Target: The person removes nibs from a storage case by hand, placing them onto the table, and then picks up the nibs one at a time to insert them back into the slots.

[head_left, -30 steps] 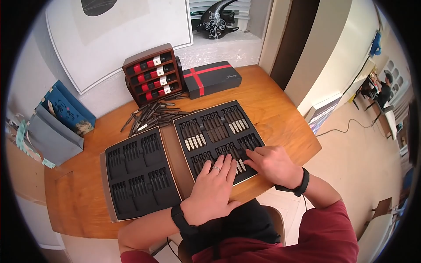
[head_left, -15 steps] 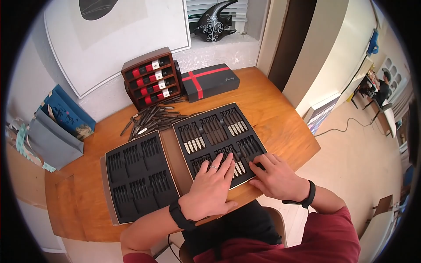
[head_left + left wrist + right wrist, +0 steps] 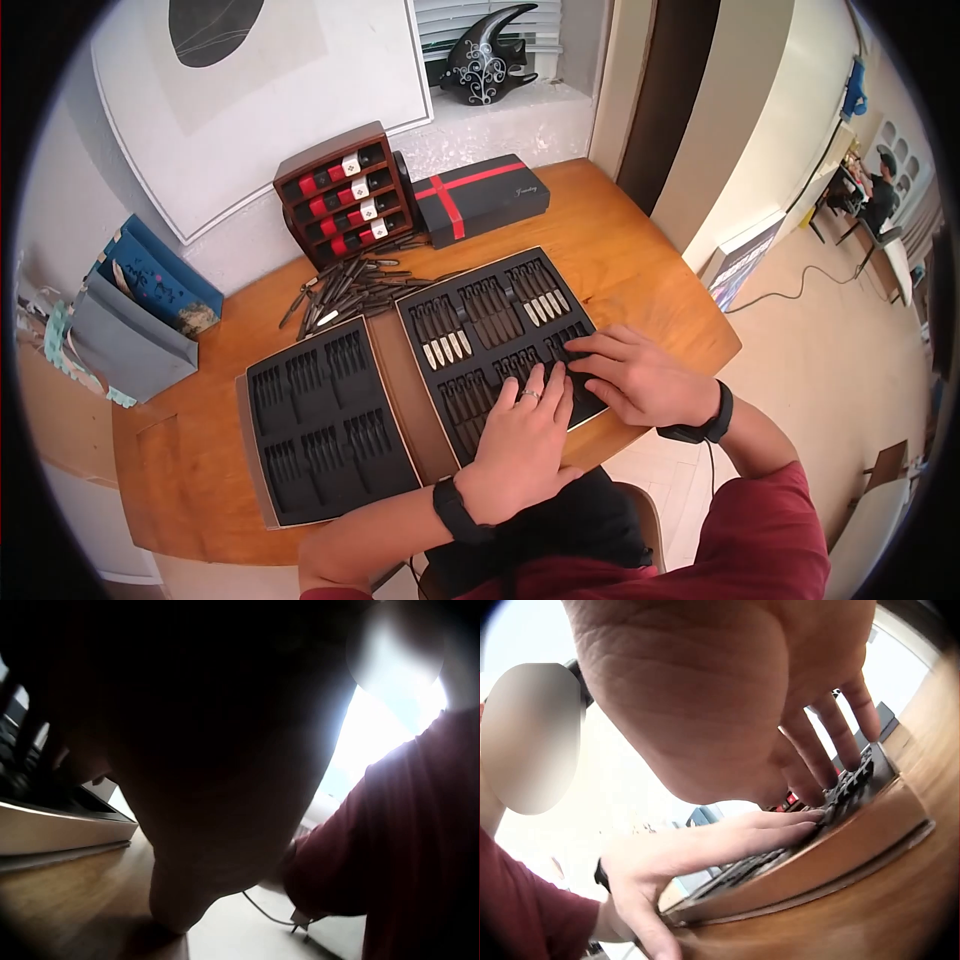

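Slim dark pieces fill the compartments of the right black tray [image 3: 487, 352] in the head view; two upper groups show pale ends. My left hand [image 3: 522, 440] lies palm down over the tray's near side, straight fingers on the lower middle group. Over the lower right group is my right hand [image 3: 650, 378], fingers extended and touching pieces there. In the right wrist view, the right hand [image 3: 727, 697] has its fingertips down on the tray, beside the left hand [image 3: 697, 847]. The left wrist view is mostly dark; the box side [image 3: 60, 829] shows left.
Left of it lies another black tray [image 3: 345, 400] with slim dark pieces. Behind are a loose pile of dark pieces [image 3: 350, 290], a wooden rack [image 3: 345, 190] and a ribboned box [image 3: 485, 200]. Paper bags [image 3: 140, 340] stand at the left; the table edge [image 3: 690, 365] is at right.
My left hand has slid right across the tray, uncovering the lower left group. The fingers of my right hand have straightened and reach farther over the lower right group. The head view has shifted slightly.
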Demonstrator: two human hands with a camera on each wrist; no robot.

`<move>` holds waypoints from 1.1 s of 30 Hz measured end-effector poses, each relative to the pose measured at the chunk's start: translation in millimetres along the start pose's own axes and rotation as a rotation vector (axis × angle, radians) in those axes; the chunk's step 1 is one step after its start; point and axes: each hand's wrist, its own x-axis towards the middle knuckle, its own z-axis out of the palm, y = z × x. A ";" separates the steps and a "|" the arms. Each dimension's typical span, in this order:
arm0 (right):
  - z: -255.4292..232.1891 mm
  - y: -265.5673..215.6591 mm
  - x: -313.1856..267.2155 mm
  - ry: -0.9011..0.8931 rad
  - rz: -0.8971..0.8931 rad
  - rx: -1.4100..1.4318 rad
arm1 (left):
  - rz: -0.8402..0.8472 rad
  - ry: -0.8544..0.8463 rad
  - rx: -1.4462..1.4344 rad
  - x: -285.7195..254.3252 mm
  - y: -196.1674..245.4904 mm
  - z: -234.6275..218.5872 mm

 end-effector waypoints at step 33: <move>51.7 22.8 261.6 -0.141 -0.015 -0.069 | -0.056 -0.023 0.322 1.8 17.2 16.1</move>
